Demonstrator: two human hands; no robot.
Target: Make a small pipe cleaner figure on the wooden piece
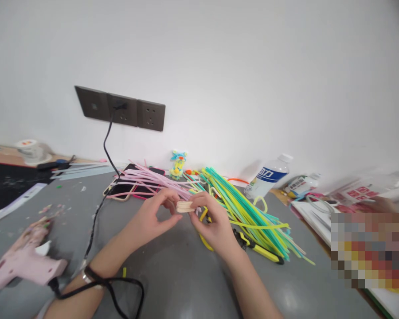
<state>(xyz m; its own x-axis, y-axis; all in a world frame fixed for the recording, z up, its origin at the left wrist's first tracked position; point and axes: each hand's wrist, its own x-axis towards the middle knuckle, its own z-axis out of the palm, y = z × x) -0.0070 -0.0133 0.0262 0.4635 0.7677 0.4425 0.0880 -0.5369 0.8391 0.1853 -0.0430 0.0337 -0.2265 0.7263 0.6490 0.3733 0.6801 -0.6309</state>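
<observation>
A small cream-coloured bundle (184, 206), which looks like folded pipe cleaner, is held up over the grey table between my two hands. My right hand (210, 219) pinches its right end between thumb and fingers. At its left end, the curved fingers and thumb of my left hand (161, 210) close around the edge. Pink pipe cleaners (153, 180) lie just behind my hands, partly over a dark phone-like object. To the right spreads a pile of yellow and green pipe cleaners (249, 212). Yellow-and-black pliers (261, 252) lie partly hidden beside my right hand.
A pink glue gun (26, 261) lies at left; its black cord (101, 201) runs up to the wall socket (123, 110). A small pipe-cleaner figure (178, 164) and a bottle (269, 176) stand by the wall. Another table (314, 221) adjoins at right.
</observation>
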